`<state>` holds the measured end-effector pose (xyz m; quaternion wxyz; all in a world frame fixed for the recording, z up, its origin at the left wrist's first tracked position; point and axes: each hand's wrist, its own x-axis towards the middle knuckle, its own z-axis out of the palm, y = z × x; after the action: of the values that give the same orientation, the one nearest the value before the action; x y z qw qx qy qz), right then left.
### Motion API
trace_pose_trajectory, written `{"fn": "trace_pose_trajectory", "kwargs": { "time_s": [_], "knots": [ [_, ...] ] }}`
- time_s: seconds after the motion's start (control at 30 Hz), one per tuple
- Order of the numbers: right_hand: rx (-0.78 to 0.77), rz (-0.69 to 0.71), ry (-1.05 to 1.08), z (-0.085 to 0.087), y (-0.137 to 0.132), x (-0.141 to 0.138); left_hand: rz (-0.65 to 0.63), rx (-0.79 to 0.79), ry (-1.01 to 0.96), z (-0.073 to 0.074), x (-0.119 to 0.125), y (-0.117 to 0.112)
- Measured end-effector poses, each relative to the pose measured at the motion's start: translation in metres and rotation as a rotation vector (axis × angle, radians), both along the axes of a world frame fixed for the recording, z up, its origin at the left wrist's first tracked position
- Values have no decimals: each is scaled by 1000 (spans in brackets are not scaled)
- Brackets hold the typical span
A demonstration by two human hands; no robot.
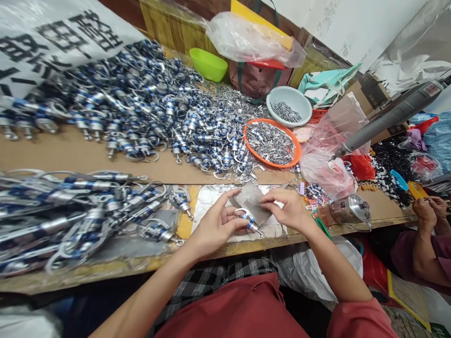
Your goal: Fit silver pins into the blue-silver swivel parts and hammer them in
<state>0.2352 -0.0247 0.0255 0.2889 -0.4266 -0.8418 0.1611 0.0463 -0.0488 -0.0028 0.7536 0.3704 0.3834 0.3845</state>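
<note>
My left hand is closed around a small blue-and-silver metal fitting with a curved arm and an eye at its end. The fitting is tilted, its eye towards the table's front edge. Fingers of my right hand are pinched together just right of it, by a grey metal block; what they hold, if anything, I cannot make out. Under both hands lies a worn white sheet. Left of the sheet are more such fittings in a pile along the table's front.
A large heap of fittings covers the table's back left. An orange basket and a pale bowl hold small metal parts. A grey electric screwdriver hangs at right, above a metal mug. A co-worker's hands are far right.
</note>
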Motion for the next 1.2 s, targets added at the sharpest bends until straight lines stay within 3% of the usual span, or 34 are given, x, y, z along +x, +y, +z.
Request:
{"fn": "trace_pose_trajectory", "kwargs": {
  "time_s": [0.13,0.33,0.53,0.67,0.77,0.87,0.93,1.03,1.1,1.2],
  "knots": [
    [285,63,0,-8,-26,-12,5,-5,-13,-1,0,0],
    [412,32,-165,-16,-41,-23,5,16,-6,-3,0,1],
    [288,-49,-157,-20,-58,-10,12,11,-7,-3,0,0],
    [226,-448,-219,-27,-55,36,9,0,23,-4,-1,0],
    [-50,-615,-484,-34,-48,68,14,2,30,-5,-1,1],
    [-191,-607,-502,-34,-48,77,16,0,35,-4,-1,1],
    [-138,-571,-383,-27,-54,70,12,2,36,-3,-1,1],
    [-47,-395,-252,-8,-70,51,4,1,38,-1,-1,1],
    [2,-258,-227,5,-80,40,7,-4,38,0,-1,1],
    [85,-184,-261,14,-89,31,8,5,25,-1,-1,1]
  ]
}}
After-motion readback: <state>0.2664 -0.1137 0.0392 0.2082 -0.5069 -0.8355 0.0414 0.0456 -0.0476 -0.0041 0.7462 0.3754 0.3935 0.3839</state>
